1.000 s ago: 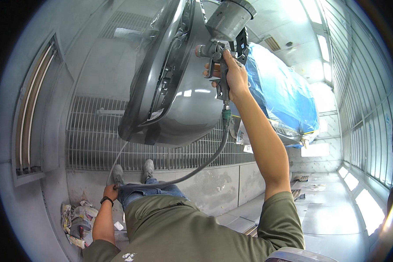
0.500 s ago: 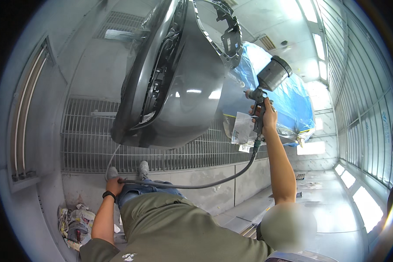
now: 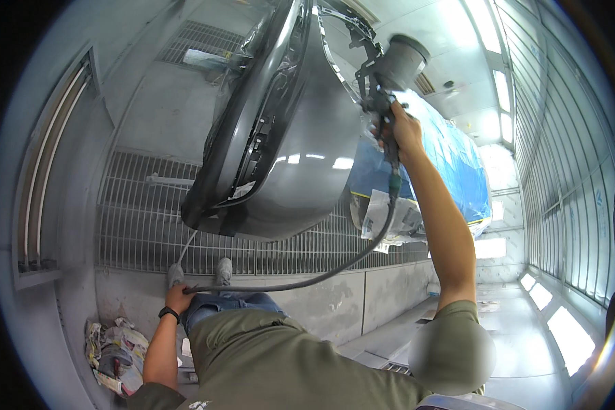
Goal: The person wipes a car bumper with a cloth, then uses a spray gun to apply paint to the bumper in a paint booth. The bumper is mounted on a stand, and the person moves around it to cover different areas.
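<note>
My right hand (image 3: 404, 130) is wrapped round the grip of a spray gun (image 3: 383, 113), which carries a dark round paint cup (image 3: 402, 63) on top. The gun is beside the right edge of a glossy dark grey car bumper (image 3: 301, 171), close to its toothed upper rim. Whether its nozzle is spraying cannot be made out. From the gun's base a grey air hose (image 3: 335, 273) sags down and across to the left. My left hand (image 3: 178, 299), low by my thigh, is closed on that hose. The bumper is held up off the floor; its support is mostly hidden.
Behind the gun stands a large object wrapped in blue masking film (image 3: 451, 171), with paper taped along its lower edge. Floor grating (image 3: 143, 212) runs beneath the bumper. A heap of crumpled paper (image 3: 116, 355) lies at lower left. Lit panels (image 3: 572, 331) line the right wall.
My right hand has carried the spray gun up and left, toward the bumper's upper right edge. The hose has risen with it. My left hand keeps its hold on the hose.
</note>
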Motion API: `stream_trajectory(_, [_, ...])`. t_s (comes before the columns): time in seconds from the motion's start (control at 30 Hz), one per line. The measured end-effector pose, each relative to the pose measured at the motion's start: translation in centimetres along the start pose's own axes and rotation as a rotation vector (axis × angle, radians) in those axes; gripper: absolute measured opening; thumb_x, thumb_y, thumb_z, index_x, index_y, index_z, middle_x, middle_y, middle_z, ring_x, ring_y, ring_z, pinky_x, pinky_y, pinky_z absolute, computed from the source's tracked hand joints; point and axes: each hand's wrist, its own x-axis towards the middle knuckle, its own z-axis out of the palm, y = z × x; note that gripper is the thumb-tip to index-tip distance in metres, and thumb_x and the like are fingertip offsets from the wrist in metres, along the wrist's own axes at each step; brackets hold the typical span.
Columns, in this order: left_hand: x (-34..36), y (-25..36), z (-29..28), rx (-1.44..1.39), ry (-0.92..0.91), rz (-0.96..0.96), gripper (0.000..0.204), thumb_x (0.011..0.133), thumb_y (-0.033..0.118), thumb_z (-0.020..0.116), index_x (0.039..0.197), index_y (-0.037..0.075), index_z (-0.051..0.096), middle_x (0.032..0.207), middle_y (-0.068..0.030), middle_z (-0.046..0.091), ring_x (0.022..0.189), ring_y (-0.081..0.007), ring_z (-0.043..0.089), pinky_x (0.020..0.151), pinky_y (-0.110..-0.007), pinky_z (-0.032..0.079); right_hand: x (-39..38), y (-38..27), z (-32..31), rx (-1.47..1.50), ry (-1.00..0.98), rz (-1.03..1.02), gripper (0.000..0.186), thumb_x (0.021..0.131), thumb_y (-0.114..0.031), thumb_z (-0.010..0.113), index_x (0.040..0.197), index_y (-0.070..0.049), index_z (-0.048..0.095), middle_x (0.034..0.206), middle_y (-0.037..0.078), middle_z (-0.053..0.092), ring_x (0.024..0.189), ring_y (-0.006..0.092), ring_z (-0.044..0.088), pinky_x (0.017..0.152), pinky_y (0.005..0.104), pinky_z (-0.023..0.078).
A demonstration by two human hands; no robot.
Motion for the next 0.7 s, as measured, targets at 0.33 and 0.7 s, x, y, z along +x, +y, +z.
stream_trajectory(0.33, [-1.8,0.7,0.8,-0.150,0.099,-0.101,0.022,0.082,0.023,0.077,0.093,0.004,0.074,0.087,-0.0196,0.072,0.086,-0.0383,0.069,0.074,-0.045,0.052,3.7,-9.1,10.3,0.110,-0.364,-0.137,0.042,0.106,-0.035,0.047,0.112,0.005,0.059,0.082,0.019,0.067,0.062,0.0262,0.068,0.041,0.0338,0.052])
stream_trajectory(0.7, [-2.1,3.1,-0.7,-0.065,0.001,-0.018,0.031,0.082,0.030,0.078,0.094,0.002,0.074,0.089,-0.0193,0.072,0.085,-0.0367,0.068,0.076,-0.044,0.052,4.9,1.9,-6.9,0.175,-0.022,0.076,0.048,0.105,-0.044,0.045,0.117,0.001,0.055,0.085,0.021,0.069,0.063,0.0255,0.069,0.040,0.0324,0.052])
